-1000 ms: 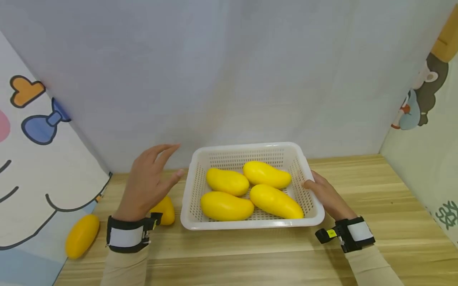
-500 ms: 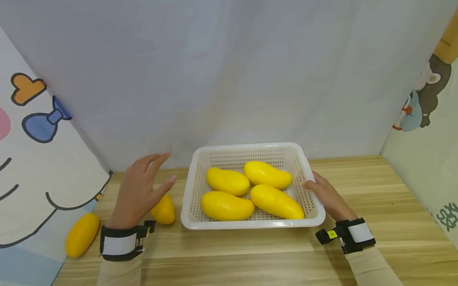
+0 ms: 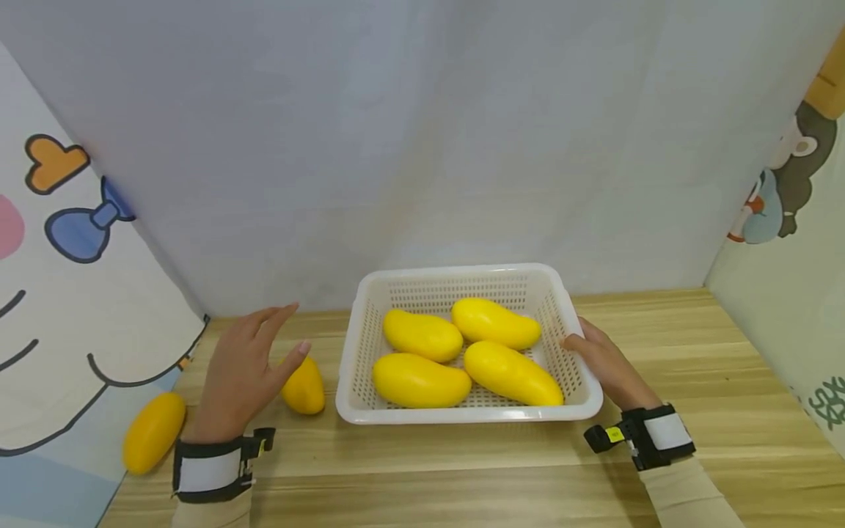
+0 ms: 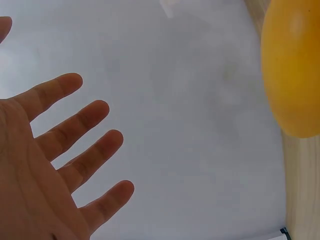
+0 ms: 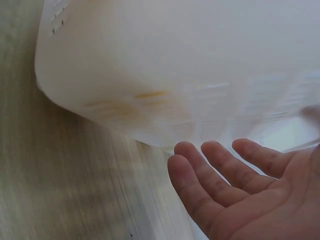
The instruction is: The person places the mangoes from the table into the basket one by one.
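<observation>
A white plastic basket stands at the middle of the table, with several yellow mangoes lying in it. At its right end my right hand holds the rim, thumb over the edge and fingers on the outer side. The right wrist view shows these fingers against the basket wall. My left hand hovers with spread, empty fingers left of the basket. Close to its thumb lies a loose mango, partly behind the hand; the left wrist view shows a mango apart from the fingers.
Another mango lies at the far left, by the cartoon-printed side panel. A pale back wall rises behind the basket, and a second printed panel borders the wooden table on the right.
My left hand has drawn left and nearer to me, away from the basket, so more of the loose mango shows beside it. The right hand and basket stay nearly still.
</observation>
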### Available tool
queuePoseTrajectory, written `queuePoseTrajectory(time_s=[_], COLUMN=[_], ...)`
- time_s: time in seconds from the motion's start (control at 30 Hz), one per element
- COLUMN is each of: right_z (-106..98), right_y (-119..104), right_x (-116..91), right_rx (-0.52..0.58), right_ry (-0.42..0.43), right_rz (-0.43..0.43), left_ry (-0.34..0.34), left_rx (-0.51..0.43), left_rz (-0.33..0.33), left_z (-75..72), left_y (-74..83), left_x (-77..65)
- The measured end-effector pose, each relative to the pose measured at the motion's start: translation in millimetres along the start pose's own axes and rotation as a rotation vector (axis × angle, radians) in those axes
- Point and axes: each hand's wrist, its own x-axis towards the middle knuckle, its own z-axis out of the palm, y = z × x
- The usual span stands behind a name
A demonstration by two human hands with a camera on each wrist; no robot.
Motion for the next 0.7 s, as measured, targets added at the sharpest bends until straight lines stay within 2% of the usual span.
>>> queuePoseTrajectory(time_s=[0.27, 0.47, 0.6, 0.7], right_z=[1, 1, 1, 1], right_y=[0, 1, 1, 1], right_x=[-1, -1, 0, 0], right_rx=[-0.002, 0.004, 0.004, 0.003], right_ry=[-0.001, -0.006, -0.004, -0.002], right_rz=[-0.008, -0.013, -0.020, -0.021], left_ry=[-0.004, 0.038, 0.054, 0.003], left_rx=[0.019, 0.026, 0.040, 0.023], left_rz=[-0.036, -0.122, -0.216, -0.352], left_z=[1.1, 7.1, 11.3, 14.5], left_y=[-3.3, -4.1, -2.3, -0.5], left_x=[-5.3, -7.0, -6.4, -6.1])
